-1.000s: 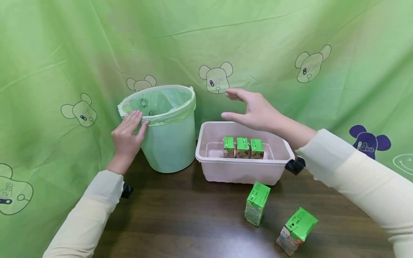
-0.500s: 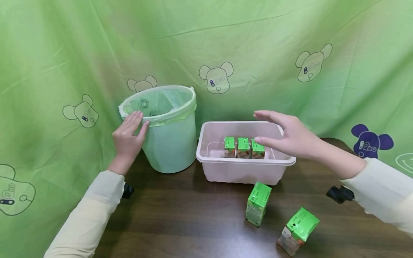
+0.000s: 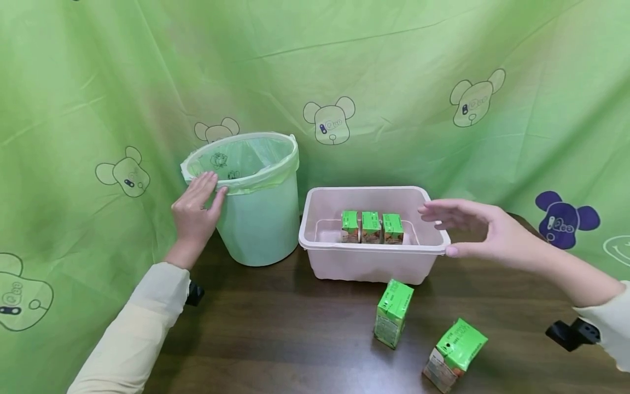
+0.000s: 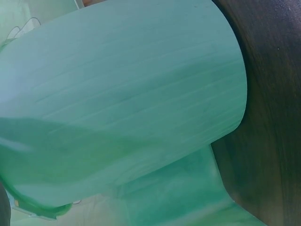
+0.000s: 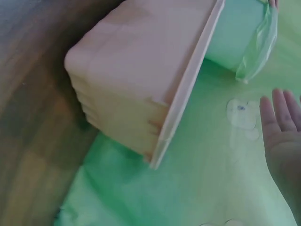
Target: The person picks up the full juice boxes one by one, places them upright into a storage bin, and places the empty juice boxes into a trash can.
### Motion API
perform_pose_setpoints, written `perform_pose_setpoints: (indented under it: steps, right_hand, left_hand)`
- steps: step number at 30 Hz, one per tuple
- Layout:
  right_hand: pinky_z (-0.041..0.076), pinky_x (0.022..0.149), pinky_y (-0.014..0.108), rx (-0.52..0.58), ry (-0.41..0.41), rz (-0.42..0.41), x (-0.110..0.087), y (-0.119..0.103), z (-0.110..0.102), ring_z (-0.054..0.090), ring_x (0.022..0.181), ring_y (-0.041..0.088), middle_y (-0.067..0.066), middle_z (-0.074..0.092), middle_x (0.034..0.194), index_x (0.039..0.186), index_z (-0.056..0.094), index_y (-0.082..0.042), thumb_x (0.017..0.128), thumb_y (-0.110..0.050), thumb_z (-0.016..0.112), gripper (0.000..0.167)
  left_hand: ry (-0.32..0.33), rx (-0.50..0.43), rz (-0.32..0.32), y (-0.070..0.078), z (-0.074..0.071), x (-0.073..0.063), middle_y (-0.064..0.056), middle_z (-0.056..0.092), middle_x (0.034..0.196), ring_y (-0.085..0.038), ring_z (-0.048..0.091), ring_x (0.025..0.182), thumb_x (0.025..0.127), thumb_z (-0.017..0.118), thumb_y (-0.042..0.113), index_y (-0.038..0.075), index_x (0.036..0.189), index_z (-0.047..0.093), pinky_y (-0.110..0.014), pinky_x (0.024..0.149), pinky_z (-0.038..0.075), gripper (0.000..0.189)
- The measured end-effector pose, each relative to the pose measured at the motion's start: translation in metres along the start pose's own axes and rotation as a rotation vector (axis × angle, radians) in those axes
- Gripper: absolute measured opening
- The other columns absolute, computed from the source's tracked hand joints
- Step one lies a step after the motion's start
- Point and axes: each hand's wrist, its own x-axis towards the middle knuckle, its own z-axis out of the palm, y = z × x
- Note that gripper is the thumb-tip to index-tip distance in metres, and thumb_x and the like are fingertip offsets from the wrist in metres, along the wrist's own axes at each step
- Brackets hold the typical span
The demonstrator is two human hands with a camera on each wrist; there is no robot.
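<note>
My left hand point(image 3: 196, 208) lies against the near left rim of a mint-green trash can point(image 3: 258, 224), fingers straight and thumb apart. A thin green liner bag point(image 3: 266, 174) is folded over the can's rim. At the right end of a pale pink plastic tub point(image 3: 366, 262) is my right hand point(image 3: 492, 232), fingers spread, holding nothing. Its thumb overlaps the tub's right corner in the head view. Inside the tub stand three small green-topped drink cartons point(image 3: 371, 227) in a row. In the left wrist view the can's side point(image 4: 131, 94) fills most of the frame.
In front of the tub, on the dark wooden table point(image 3: 275, 334), stand a green-topped carton point(image 3: 392, 312) and, farther right and nearer, another carton point(image 3: 455, 353). A green cloth point(image 3: 394, 65) printed with bear faces hangs close behind the can and tub.
My right hand has moved right and down, from above the tub to its right end. The left hand stays at the can's rim; the cartons have not moved.
</note>
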Motion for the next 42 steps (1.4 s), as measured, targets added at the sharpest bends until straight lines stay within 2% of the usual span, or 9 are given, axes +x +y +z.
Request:
perform_pose_setpoints:
  steps: [2,4,9,14,20,27,31,38,42]
  right_hand:
    - [0.045,0.097,0.021,0.04,-0.028,0.0,-0.008,0.007,-0.002,0.054,0.123,0.017,0.018,0.053,0.136,0.141,0.043,0.004,0.075,0.018,0.068,0.072]
    - [0.046,0.097,0.022,0.08,-0.072,-0.041,-0.016,0.017,-0.003,0.055,0.121,0.02,0.022,0.053,0.135,0.139,0.042,0.009,0.073,0.019,0.067,0.072]
    - [0.044,0.1,0.026,0.232,-0.246,-0.118,-0.031,0.041,-0.006,0.053,0.124,0.026,0.028,0.049,0.136,0.138,0.038,0.015,0.072,0.021,0.063,0.071]
    - [0.045,0.101,0.03,0.281,-0.383,-0.114,-0.044,0.055,-0.004,0.048,0.129,0.027,0.028,0.046,0.139,0.14,0.035,0.014,0.076,0.015,0.064,0.07]
    - [0.046,0.1,0.033,0.332,-0.479,-0.015,-0.058,0.064,0.002,0.046,0.13,0.027,0.022,0.047,0.141,0.142,0.038,0.008,0.083,0.002,0.064,0.065]
    - [0.041,0.104,0.031,0.526,-0.586,0.133,-0.074,0.072,0.012,0.044,0.133,0.028,0.024,0.045,0.143,0.142,0.039,0.007,0.082,-0.005,0.066,0.067]
    - [0.039,0.106,0.03,0.603,-0.635,0.15,-0.078,0.075,0.016,0.042,0.133,0.031,0.025,0.044,0.143,0.142,0.038,0.008,0.081,-0.004,0.067,0.069]
    - [0.037,0.106,0.027,0.619,-0.678,0.187,-0.081,0.076,0.023,0.041,0.134,0.027,0.025,0.044,0.142,0.141,0.041,0.006,0.077,-0.001,0.068,0.07]
    - [0.035,0.108,0.026,0.715,-0.705,0.205,-0.081,0.078,0.028,0.041,0.133,0.03,0.03,0.043,0.14,0.14,0.04,0.009,0.077,0.003,0.066,0.068]
  left_hand:
    - [-0.002,0.0,0.0,0.0,0.0,0.0,-0.019,0.066,0.112,-0.035,0.064,0.106,0.085,0.075,0.014,-0.002,0.109,0.07,-0.04,0.1,0.046,0.029]
    - [-0.003,-0.001,0.002,0.0,0.0,-0.001,-0.019,0.066,0.112,-0.035,0.064,0.106,0.085,0.075,0.014,-0.002,0.109,0.07,-0.041,0.099,0.046,0.029]
    - [-0.002,0.002,0.004,0.001,0.0,-0.001,-0.02,0.066,0.111,-0.035,0.064,0.106,0.085,0.075,0.015,-0.002,0.109,0.07,-0.041,0.099,0.047,0.029]
    - [0.005,0.003,0.008,0.0,0.0,0.0,-0.021,0.066,0.11,-0.035,0.064,0.106,0.085,0.075,0.014,-0.002,0.109,0.07,-0.041,0.099,0.047,0.029]
    - [0.0,-0.006,0.002,0.0,0.0,0.0,-0.021,0.066,0.11,-0.035,0.064,0.106,0.085,0.074,0.014,-0.002,0.109,0.07,-0.04,0.099,0.046,0.029]
    - [0.003,-0.004,-0.001,0.001,0.0,-0.001,-0.019,0.066,0.112,-0.035,0.064,0.106,0.085,0.075,0.013,-0.002,0.109,0.07,-0.041,0.099,0.047,0.029]
    - [0.002,-0.008,-0.004,0.001,0.0,-0.001,-0.019,0.066,0.112,-0.035,0.064,0.106,0.085,0.074,0.013,-0.002,0.109,0.07,-0.041,0.099,0.047,0.029]
    - [0.004,-0.006,-0.009,0.002,0.0,-0.001,-0.021,0.066,0.11,-0.035,0.064,0.106,0.085,0.075,0.014,-0.002,0.109,0.07,-0.04,0.099,0.047,0.029]
    - [-0.001,-0.005,-0.013,0.002,-0.001,-0.001,-0.021,0.066,0.11,-0.035,0.064,0.106,0.085,0.075,0.013,-0.002,0.109,0.07,-0.039,0.099,0.046,0.028]
